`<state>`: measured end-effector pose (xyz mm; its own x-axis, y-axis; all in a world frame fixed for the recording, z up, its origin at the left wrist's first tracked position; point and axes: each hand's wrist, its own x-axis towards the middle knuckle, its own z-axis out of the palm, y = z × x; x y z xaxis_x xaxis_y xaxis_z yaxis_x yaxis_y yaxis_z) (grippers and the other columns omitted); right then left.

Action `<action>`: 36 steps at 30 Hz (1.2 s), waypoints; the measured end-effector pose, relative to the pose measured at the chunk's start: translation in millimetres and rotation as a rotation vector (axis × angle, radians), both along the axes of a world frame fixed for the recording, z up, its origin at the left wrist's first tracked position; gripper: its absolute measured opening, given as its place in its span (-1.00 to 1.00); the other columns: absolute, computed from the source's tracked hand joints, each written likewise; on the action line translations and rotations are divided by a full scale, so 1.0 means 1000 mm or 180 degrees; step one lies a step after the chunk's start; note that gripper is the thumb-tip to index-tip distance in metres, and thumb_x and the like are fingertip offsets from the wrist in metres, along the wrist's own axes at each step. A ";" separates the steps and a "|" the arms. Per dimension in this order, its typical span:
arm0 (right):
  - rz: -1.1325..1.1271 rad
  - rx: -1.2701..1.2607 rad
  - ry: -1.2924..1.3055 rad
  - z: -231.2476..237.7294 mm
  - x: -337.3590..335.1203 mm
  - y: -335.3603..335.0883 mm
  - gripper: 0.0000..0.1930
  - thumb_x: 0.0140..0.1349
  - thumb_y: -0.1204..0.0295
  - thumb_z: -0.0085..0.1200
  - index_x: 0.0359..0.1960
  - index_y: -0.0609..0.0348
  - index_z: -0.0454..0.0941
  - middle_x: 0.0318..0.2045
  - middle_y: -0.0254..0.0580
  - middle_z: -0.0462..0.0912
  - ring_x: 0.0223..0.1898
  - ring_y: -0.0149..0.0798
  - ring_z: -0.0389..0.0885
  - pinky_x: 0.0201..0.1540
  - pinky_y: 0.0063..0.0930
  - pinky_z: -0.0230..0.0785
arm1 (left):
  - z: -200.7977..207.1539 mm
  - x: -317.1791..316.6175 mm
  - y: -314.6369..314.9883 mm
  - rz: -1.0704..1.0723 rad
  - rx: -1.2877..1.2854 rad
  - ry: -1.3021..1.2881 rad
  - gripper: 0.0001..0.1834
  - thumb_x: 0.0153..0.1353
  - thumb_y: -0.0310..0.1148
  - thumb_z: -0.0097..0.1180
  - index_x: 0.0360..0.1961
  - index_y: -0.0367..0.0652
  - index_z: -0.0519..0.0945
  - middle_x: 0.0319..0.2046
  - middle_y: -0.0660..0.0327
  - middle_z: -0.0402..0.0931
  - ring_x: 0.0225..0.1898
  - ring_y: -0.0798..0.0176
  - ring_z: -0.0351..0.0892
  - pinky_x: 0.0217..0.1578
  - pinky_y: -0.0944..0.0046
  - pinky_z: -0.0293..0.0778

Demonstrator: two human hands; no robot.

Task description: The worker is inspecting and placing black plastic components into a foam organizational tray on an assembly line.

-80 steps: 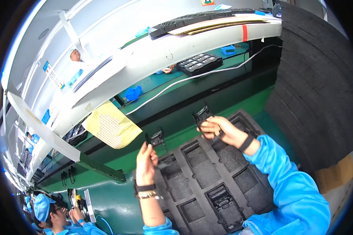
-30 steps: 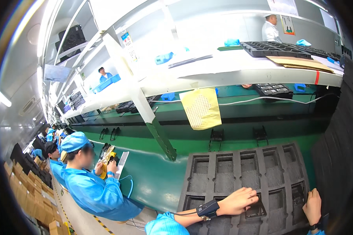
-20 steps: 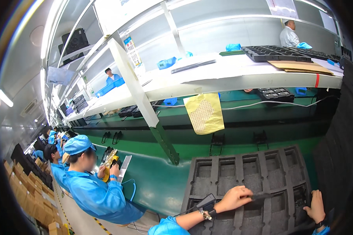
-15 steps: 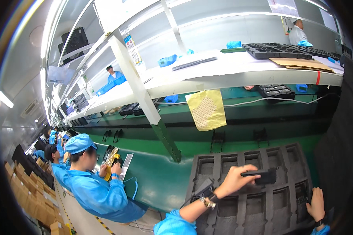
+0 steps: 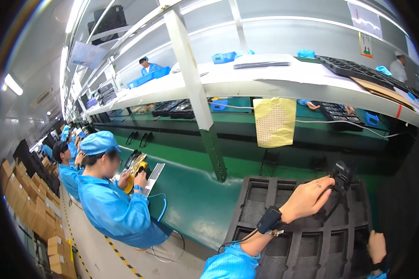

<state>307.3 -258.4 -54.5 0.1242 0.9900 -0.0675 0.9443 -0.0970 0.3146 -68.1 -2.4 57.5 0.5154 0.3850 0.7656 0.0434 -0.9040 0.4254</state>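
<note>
My left hand reaches across a dark grey foam tray with rectangular compartments. Its fingers are closed on the near side of a small black boxy device, raised above the tray's far right part. A dark cable appears to hang from the device toward the tray. At the tray's right edge my right hand has its fingers curled in; whatever they may hold is lost against the dark background. Black straps circle both wrists, and a thin cord runs from the left one.
Left of the tray stretches a green tabletop. A co-worker in blue handles a yellow-and-black item there. A green-and-white post rises behind the table to a white shelf; yellow paper hangs from it. Cardboard boxes stand far left.
My left hand has moved right and up with the black device, which is now turned more upright. My right hand's fingers, stretched out earlier, are curled now. The view has shifted.
</note>
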 end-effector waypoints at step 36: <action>0.0258 0.0075 0.8548 0.030 -0.109 0.219 -0.44 0.47 0.11 -0.22 0.39 0.12 0.08 0.27 0.05 0.36 0.28 0.01 0.38 0.29 -0.02 0.30 | -0.074 0.042 0.048 -0.1638 -0.5144 -0.0742 -0.30 0.46 0.07 -0.40 0.35 -0.31 0.18 0.19 -0.21 0.38 0.04 -0.28 0.56 0.09 -0.09 0.51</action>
<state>198.4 -39.2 -24.6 -0.1380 0.9882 0.0665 -0.7102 -0.0519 -0.7021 -26.1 46.0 -17.0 0.7671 0.6273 -0.1343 -0.2833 0.5190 0.8065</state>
